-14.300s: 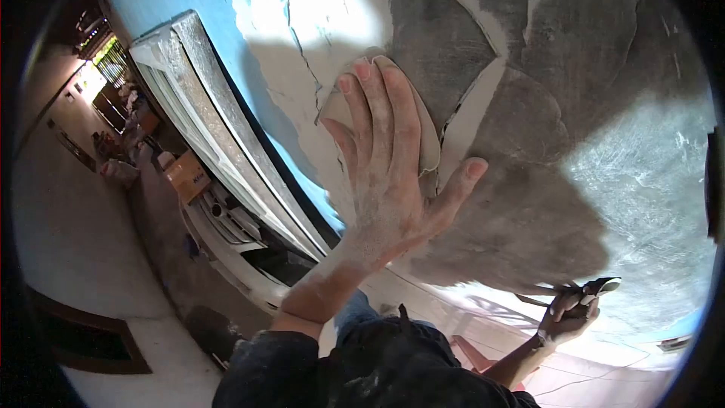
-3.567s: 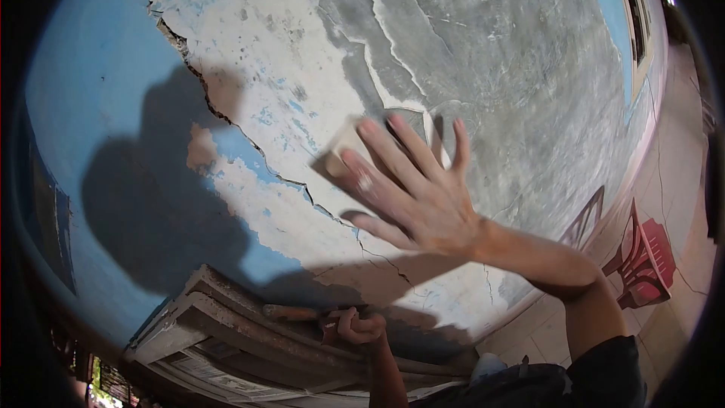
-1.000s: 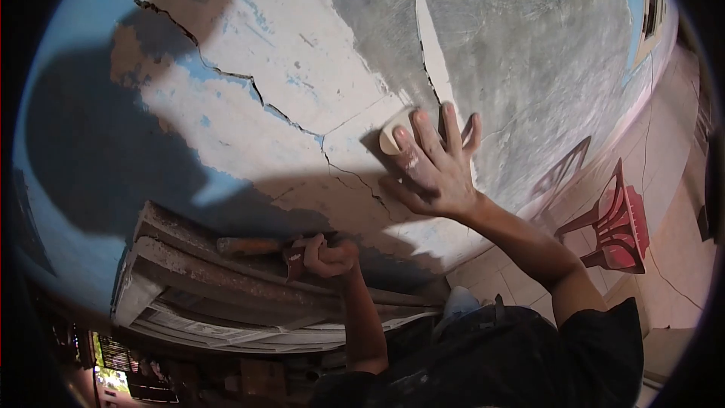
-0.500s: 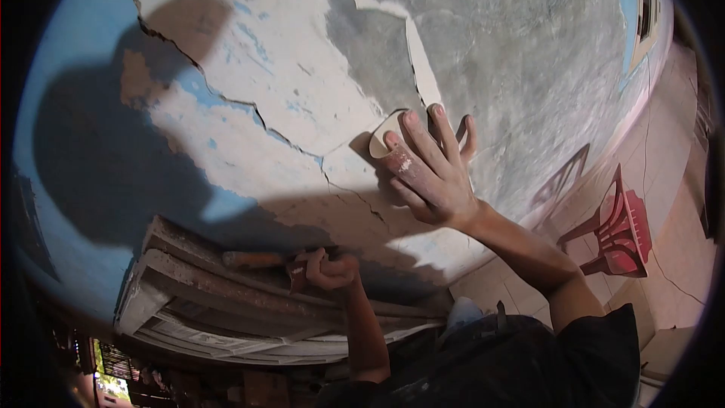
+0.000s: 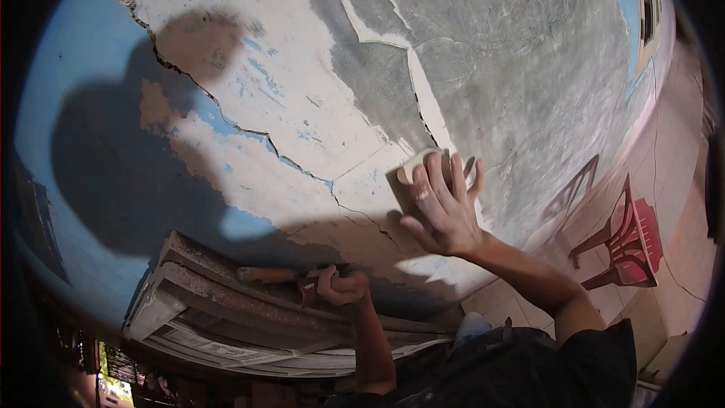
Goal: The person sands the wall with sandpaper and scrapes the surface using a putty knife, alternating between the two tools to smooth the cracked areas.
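Observation:
My right hand (image 5: 445, 208) presses a pale, curled sheet (image 5: 414, 169) against the wall, with its fingers spread and stretched over it. The sheet lies just below the lower end of a white strip (image 5: 427, 98) with a dark crack along it. Lower left, my left hand (image 5: 337, 287) is closed round a tool with a wooden handle (image 5: 264, 274); the tool's far end is hidden. That hand is beside a weathered frame (image 5: 226, 295). A jagged crack (image 5: 272, 143) crosses the white and blue part of the wall (image 5: 83, 60).
A red plastic chair (image 5: 630, 245) stands on the tiled floor (image 5: 668, 181) at the right. A window frame (image 5: 647, 15) is at the upper right. My head and shoulder cast a large shadow on the wall at the left.
Compared with the earliest frame, the sheet is under my right hand instead of my left, and the tool is in my left. Since half a second ago, my right hand has slid slightly down the wall.

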The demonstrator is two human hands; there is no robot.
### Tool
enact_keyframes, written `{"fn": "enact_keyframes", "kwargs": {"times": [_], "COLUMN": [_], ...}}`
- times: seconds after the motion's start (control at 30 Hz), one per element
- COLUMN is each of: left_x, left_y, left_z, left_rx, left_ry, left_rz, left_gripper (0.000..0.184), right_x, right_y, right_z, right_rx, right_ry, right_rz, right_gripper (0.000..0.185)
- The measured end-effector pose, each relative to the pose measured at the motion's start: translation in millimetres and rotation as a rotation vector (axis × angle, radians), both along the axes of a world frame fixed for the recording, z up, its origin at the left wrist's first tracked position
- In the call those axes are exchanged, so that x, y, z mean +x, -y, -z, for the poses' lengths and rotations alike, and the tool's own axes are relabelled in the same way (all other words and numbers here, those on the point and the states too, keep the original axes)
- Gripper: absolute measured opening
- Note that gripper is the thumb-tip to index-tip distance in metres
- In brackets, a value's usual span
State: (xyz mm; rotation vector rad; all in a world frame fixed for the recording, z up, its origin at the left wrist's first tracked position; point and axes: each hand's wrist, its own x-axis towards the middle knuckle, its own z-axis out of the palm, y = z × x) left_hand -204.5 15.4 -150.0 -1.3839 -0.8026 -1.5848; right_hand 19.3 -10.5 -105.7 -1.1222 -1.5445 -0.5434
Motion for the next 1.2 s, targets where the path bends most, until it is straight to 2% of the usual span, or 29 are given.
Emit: {"fn": "enact_keyframes", "kwargs": {"times": [0.07, 0.23, 0.27, 0.37, 0.47, 0.63, 0.77, 0.9, 1.0, 1.13, 1.2], "left_x": [-2.8, -4.5, -6.1, -2.9, -5.5, -11.0, -4.3, -8.7, -3.1, -5.4, -6.4], "left_y": [0.0, 4.7, 3.8, 8.5, 3.9, -0.2, -0.1, 3.8, 4.1, 1.7, -0.1], "left_z": [6.1, 4.0, 2.9, -3.8, 2.4, 20.8, 6.6, 7.5, 4.0, 2.0, 2.0], "left_rx": [-0.012, -0.033, -0.027, -0.075, -0.029, -0.072, -0.024, -0.062, -0.071, -0.025, -0.01], "left_ry": [0.021, -0.038, -0.064, -0.04, -0.022, 0.045, 0.027, 0.016, 0.027, 0.009, -0.002], "left_rz": [0.043, -0.076, -0.122, 0.002, -0.019, -0.007, -0.004, -0.004, 0.007, -0.029, -0.027], "left_gripper": [0.027, 0.029, 0.031, 0.029, 0.028, 0.028, 0.028, 0.03, 0.032, 0.029, 0.027], "right_x": [0.1, 1.8, 1.0, -6.7, 1.0, 7.4, -2.7, 2.6, 4.4, -0.9, -0.5], "right_y": [6.6, -3.3, -4.3, -1.5, 2.7, 2.1, 0.2, 2.1, 6.1, -3.4, -3.5], "right_z": [4.9, -50.0, -50.2, -19.7, -12.8, -60.2, -17.1, -40.4, -65.1, -15.7, -10.9], "right_rx": [-0.055, 0.055, 0.056, 0.026, -0.016, 0.052, 0.047, 0.114, 0.04, 0.063, 0.063], "right_ry": [-0.028, -0.054, -0.041, -0.027, 0.049, -0.013, -0.049, -0.073, -0.012, 0.051, 0.002], "right_rz": [-0.04, -0.026, 0.002, 0.044, 0.062, 0.046, 0.05, 0.025, 0.024, 0.043, 0.006], "right_gripper": [0.069, 0.063, 0.061, 0.058, 0.058, 0.057, 0.057, 0.055, 0.057, 0.059, 0.053]}}
